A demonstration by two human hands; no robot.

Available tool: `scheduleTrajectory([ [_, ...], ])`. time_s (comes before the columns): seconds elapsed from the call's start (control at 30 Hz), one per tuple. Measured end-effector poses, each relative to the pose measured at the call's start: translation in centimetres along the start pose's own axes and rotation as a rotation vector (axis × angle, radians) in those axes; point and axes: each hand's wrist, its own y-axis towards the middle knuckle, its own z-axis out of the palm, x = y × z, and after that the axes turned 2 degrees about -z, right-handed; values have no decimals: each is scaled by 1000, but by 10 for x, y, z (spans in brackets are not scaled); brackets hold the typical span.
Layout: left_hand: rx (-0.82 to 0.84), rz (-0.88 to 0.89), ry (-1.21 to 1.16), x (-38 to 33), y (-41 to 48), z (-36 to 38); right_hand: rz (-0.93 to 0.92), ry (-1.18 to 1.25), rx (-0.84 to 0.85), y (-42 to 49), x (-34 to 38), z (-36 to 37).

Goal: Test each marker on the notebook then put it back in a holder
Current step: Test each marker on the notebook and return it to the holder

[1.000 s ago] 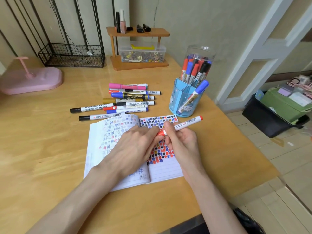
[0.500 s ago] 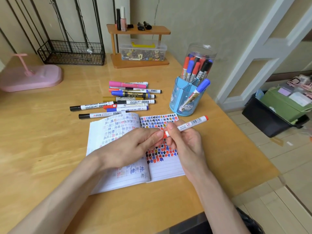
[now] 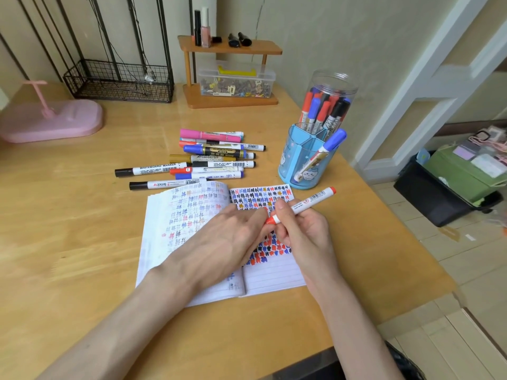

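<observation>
So the right hand [image 3: 304, 237] has the red marker [image 3: 308, 202] wrapped in curled fingers, held over the right page of the open notebook [image 3: 274, 278]. The marker's tilted, with its red tail end pointing off toward 2 o'clock and the other red end down toward 8 o'clock.

The left hand [image 3: 219, 242] comes in from 8 o'clock. It lies low over the notebook's spine with its fingertips right at that lower red end. The thumb's hidden underneath, so I can't tell if it's pinching the marker or just touching it.

The notebook lies flat on the desk [image 3: 68, 256]. Both pages are covered in little coloured test scribbles, and only the bottom of the right page is bare lines.

At 1 o'clock from the notebook, just beside its top corner, stands the blue holder [image 3: 290, 163] with one blue-capped marker [image 3: 327, 148] leaning in it. Right behind that is a clear jar [image 3: 333, 80] packed with red, blue and black capped markers. At 11 o'clock from the notebook there's a loose pile of markers [image 3: 216, 157] lying flat, the nearest one right by the notebook's top edge.

Further back there's a wire basket [image 3: 120, 83] at 10 o'clock and a pink tray thing [image 3: 55, 122] far out at 9. A small wooden shelf [image 3: 230, 48] sits at 12, with a clear box [image 3: 236, 80] of bits under it.
</observation>
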Motion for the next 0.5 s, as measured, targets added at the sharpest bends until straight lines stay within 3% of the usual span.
scheduleTrajectory([
  [0.37, 316, -194, -753, 6, -4, -18, -68, 104, 102, -3, 2, -4],
  [0.5, 142, -175, -483, 5, -6, -12, -61, 50, 21, -3, 5, 4],
])
